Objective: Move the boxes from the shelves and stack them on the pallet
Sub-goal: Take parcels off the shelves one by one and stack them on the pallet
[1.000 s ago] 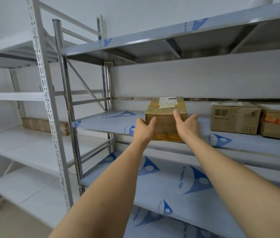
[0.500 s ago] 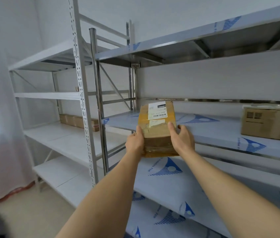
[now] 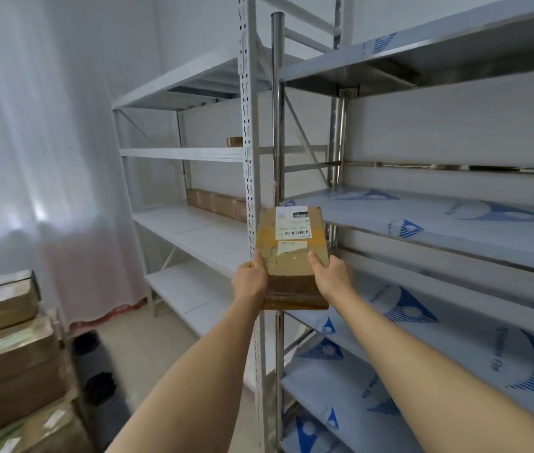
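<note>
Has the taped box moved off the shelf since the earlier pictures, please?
Yes. The taped box has left the film-covered shelf, held by both hands, leftward in front of the steel post.

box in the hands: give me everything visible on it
The box is a small brown cardboard carton wrapped in glossy clear tape, somewhat scuffed. Its top carries a white barcode label and a smaller pale sticker below it. It is closed and held in the air, off the shelves, in front of the shelf posts, its far end raised. The left hand and right hand grip its near sides, thumbs on top.
</note>
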